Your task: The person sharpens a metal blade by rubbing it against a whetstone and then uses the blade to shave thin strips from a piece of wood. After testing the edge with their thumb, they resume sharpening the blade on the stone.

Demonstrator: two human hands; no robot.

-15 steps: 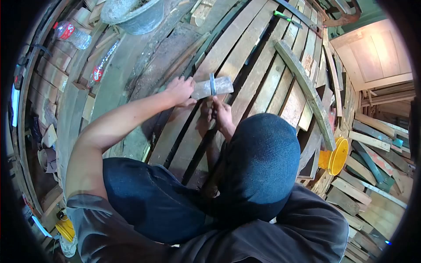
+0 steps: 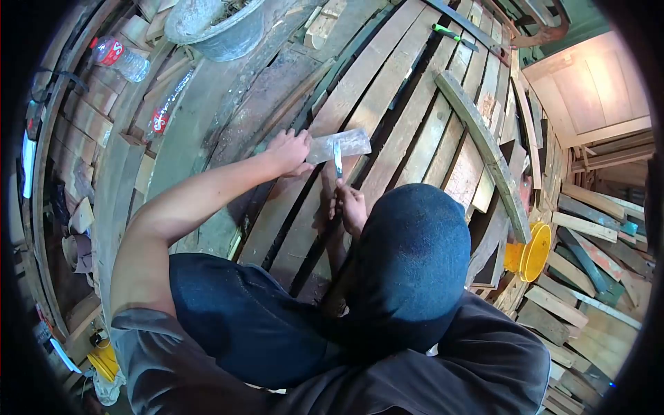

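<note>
My left hand [image 2: 290, 151] is closed around the near-left end of a pale grey whetstone [image 2: 354, 142], a flat rectangular block held just over the wooden slats. In my right hand [image 2: 349, 207] is a narrow, shiny, chisel-like blade [image 2: 338, 160]. The blade's far end lies over the face of the stone, and its lower end disappears into my fingers, so any handle is hidden. My raised knee in dark blue denim [image 2: 415, 256] stands close beside the right hand and covers the forearm.
A hand saw [image 2: 467, 28] and a green-handled tool [image 2: 448, 32] lie at the far end of the slats [image 2: 401, 83]. A curved wooden beam [image 2: 484, 152] crosses them. A grey basin [image 2: 225, 34], plastic bottles [image 2: 119, 57], a yellow bucket [image 2: 534, 252] and scrap wood [image 2: 560, 304] surround the spot.
The blade has drawn back toward me across the stone; its tip stuck out past the far edge before and now rests on the stone's face. My left hand keeps its grip.
</note>
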